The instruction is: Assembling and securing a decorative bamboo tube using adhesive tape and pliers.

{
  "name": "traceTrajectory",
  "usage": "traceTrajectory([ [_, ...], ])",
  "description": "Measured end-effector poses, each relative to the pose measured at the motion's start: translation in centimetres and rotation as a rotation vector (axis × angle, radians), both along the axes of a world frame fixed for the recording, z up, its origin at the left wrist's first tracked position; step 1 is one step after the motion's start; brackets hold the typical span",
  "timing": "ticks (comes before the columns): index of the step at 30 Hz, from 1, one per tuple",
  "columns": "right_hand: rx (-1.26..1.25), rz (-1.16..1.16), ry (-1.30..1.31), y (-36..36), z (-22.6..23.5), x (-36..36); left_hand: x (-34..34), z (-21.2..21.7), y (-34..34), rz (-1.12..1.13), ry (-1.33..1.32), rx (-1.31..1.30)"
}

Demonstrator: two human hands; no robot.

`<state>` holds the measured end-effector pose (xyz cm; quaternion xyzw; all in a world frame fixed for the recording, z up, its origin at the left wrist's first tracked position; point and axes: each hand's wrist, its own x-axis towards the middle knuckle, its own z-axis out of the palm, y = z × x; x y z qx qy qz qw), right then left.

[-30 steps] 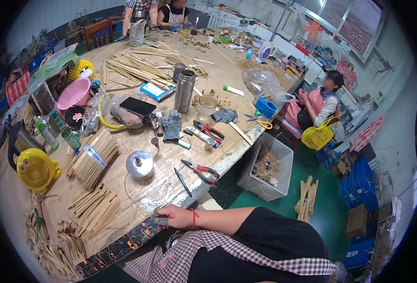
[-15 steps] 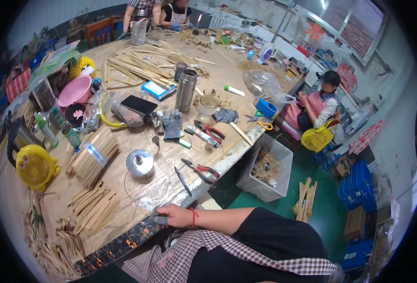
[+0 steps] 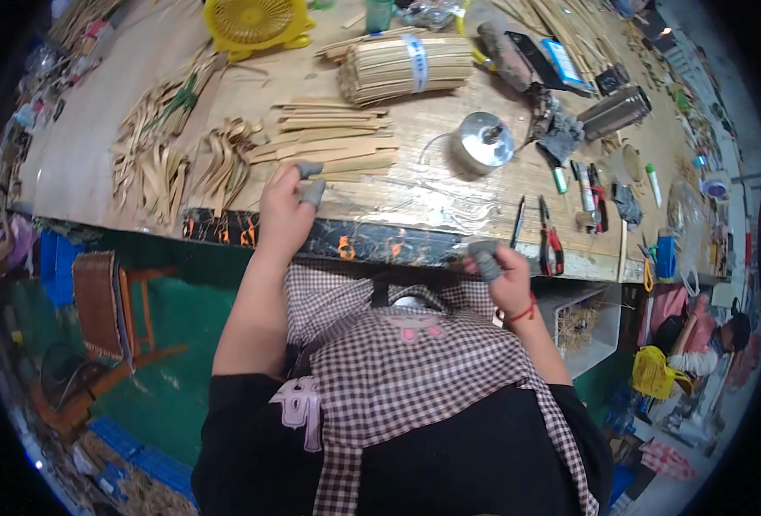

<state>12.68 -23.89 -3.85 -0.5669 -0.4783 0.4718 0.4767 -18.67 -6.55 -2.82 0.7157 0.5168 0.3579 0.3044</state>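
Observation:
My left hand (image 3: 286, 206) is over the table's front edge, beside flat straw-coloured strips (image 3: 337, 150). Grey coverings wrap its thumb and a finger; a gap shows between them, with nothing visible in it. At the table edge further right, my right hand (image 3: 508, 279) is closed, fingers curled against a grey-covered thumb. Whatever it may pinch is too small to make out. A round metal spirit lamp (image 3: 483, 142) stands beyond it. A dark pen-like tool (image 3: 518, 222) and red-handled pliers (image 3: 551, 241) lie to its right.
A banded strip bundle (image 3: 406, 67) and a yellow fan (image 3: 260, 24) stand farther back. Curled strips (image 3: 152, 172) lie at left. A steel flask (image 3: 617, 112) and grey glove (image 3: 561, 133) are at right. Below is a grey bin (image 3: 600, 322); another person (image 3: 711, 335) sits at far right.
My view has swung left and down toward the table's front edge. My left hand has come into view near the flat strips. The right hand remains closed at the edge.

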Motion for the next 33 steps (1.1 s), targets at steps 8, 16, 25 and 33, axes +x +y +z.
traceTrajectory([
  [8, 0.144, -0.339, -1.009, -0.3, -1.3, 3.1, 2.6, -3.9, 2.3, -0.07, 0.387, 0.43],
  [16, 0.066, -0.337, -1.061, -0.6, -2.1, 4.1, 3.9, -5.3, 3.3, -0.04, 0.383, 0.388],
  [25, 0.098, -0.374, -0.998, -0.7, -2.5, 4.7, 3.9, -5.1, 3.6, -0.029, 0.388, 0.405],
  [33, 0.254, -0.363, -0.903, -0.2, -0.3, 5.3, 7.1, -0.2, 0.0, -0.163, 0.297, 0.297],
])
